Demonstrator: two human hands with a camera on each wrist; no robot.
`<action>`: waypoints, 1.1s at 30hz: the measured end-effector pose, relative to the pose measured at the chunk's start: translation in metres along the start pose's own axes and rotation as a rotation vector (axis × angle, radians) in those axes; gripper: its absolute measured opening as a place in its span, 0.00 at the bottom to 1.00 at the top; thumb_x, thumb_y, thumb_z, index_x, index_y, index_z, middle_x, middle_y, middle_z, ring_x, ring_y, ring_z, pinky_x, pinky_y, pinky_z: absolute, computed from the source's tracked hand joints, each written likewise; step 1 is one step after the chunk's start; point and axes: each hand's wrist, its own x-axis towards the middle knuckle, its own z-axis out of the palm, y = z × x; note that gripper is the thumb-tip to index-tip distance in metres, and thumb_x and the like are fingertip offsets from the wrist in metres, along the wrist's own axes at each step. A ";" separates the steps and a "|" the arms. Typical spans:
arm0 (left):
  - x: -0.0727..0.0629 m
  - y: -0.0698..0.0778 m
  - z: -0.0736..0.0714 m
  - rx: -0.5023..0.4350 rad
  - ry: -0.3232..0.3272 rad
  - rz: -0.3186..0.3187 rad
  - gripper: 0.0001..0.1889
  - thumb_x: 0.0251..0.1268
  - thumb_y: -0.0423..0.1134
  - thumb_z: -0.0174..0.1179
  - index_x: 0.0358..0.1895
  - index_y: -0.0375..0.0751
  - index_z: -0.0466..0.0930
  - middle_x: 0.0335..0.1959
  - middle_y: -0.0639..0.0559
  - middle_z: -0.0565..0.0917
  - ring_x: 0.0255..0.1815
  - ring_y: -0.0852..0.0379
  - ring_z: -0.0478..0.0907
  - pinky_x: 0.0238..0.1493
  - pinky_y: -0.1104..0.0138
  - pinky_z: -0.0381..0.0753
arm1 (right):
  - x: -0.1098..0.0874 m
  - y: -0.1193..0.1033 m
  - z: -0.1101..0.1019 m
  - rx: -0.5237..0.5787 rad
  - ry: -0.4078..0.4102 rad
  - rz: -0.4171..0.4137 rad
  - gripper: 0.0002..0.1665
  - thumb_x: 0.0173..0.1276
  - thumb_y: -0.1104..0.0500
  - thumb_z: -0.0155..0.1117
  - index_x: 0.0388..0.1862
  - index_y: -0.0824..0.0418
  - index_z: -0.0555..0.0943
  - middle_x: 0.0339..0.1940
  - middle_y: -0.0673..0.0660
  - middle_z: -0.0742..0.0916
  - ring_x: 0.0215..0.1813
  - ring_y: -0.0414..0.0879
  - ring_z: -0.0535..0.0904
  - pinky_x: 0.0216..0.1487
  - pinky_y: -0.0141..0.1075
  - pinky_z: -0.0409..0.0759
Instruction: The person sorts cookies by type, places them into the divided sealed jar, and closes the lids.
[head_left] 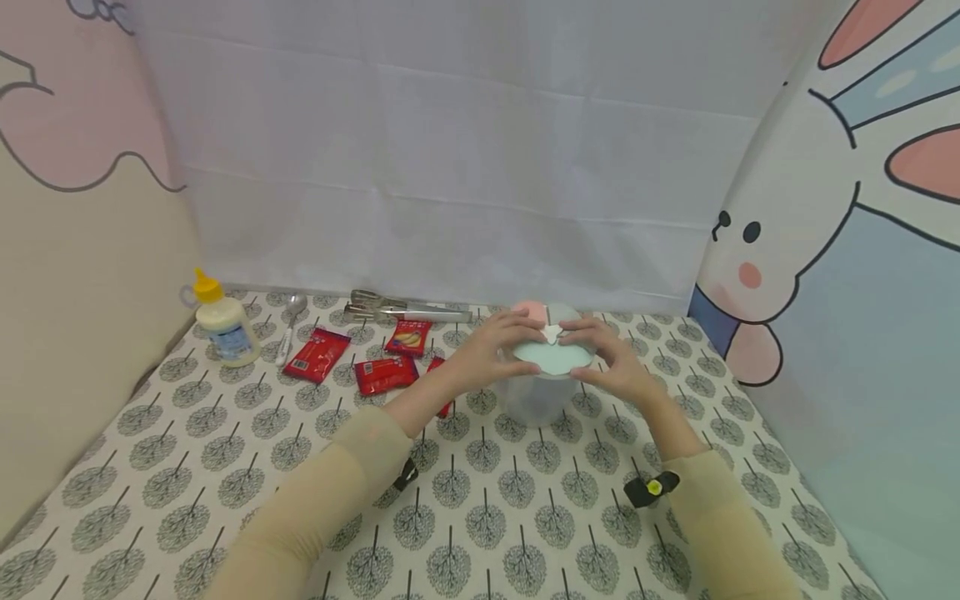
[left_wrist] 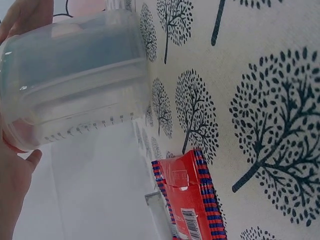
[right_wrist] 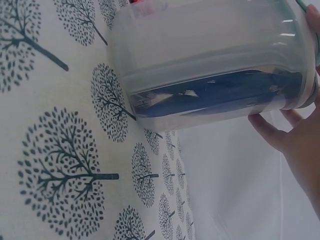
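A clear plastic canister (head_left: 534, 402) stands upright on the table toward the back, right of centre. Its round lid (head_left: 555, 358) has mint, pink and grey sections with a white piece at the middle. My left hand (head_left: 498, 346) grips the lid's left side, fingers over the top and thumb at the near edge. From the other side my right hand (head_left: 611, 362) holds it in the same way. In the left wrist view, measuring marks run along the canister wall (left_wrist: 75, 75). Something dark blue (right_wrist: 215, 95) shows through the wall in the right wrist view; I cannot tell what it is.
Several red packets (head_left: 317, 355) lie left of the canister, one (head_left: 442, 387) partly behind my left forearm. Metal tongs (head_left: 420, 312), a spoon (head_left: 291, 325) and a yellow-capped glue bottle (head_left: 227, 325) sit farther left. White cloth (head_left: 450, 150) hangs behind the tree-patterned tablecloth (head_left: 480, 525).
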 end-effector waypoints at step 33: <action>0.006 -0.011 -0.010 -0.227 0.084 -0.204 0.18 0.68 0.51 0.54 0.53 0.44 0.78 0.46 0.52 0.81 0.46 0.59 0.76 0.50 0.65 0.79 | -0.011 0.012 0.015 -0.112 0.118 0.093 0.51 0.59 0.37 0.60 0.68 0.60 0.48 0.69 0.72 0.60 0.63 0.71 0.63 0.62 0.65 0.63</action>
